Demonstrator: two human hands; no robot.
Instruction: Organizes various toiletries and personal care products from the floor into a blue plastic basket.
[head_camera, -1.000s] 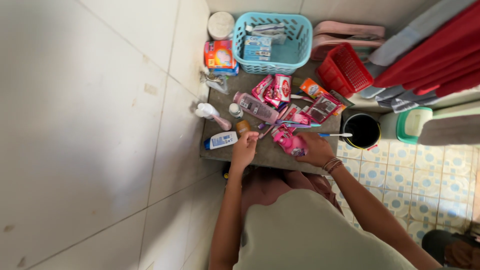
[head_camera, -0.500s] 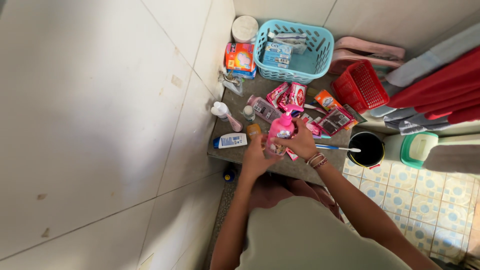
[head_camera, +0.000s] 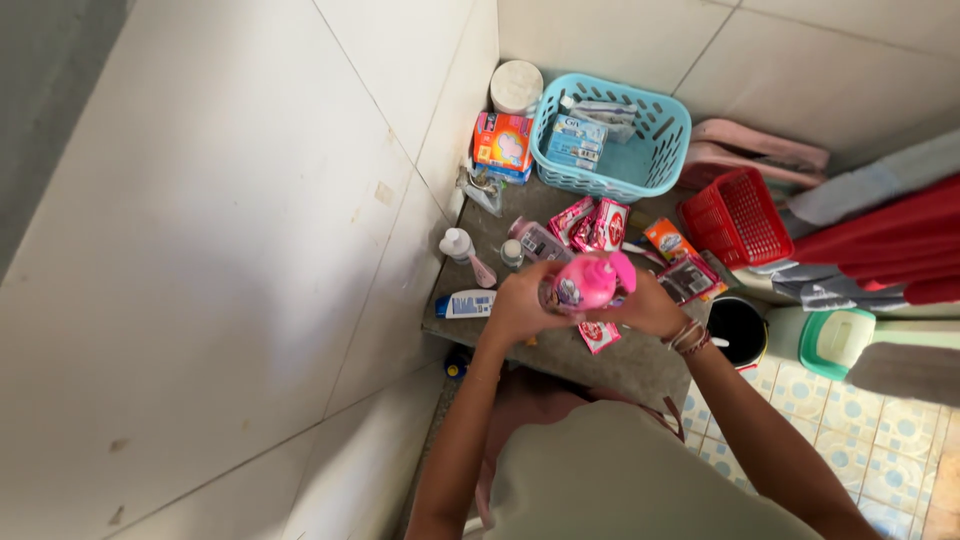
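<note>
Both my hands hold a bright pink pump bottle (head_camera: 588, 282) lifted above the grey ledge (head_camera: 640, 362). My left hand (head_camera: 520, 303) grips its lower end on the left. My right hand (head_camera: 650, 306) clasps it from the right, near the pump head. Under and behind the bottle lie several pink and red sachets (head_camera: 595, 225). A white tube with a blue cap (head_camera: 468, 303) lies just left of my left hand.
A light blue basket (head_camera: 612, 140) with boxes stands at the back, a red basket (head_camera: 740, 220) to its right. A small white bottle (head_camera: 458, 243) and an orange box (head_camera: 503, 140) sit near the tiled wall. A black bucket (head_camera: 738, 330) and red towels (head_camera: 885, 245) are on the right.
My right hand lifted the pink pump bottle off the ledge and my left hand joined it. The bottle now lies tilted between both hands. The camera view shifted to the left.
</note>
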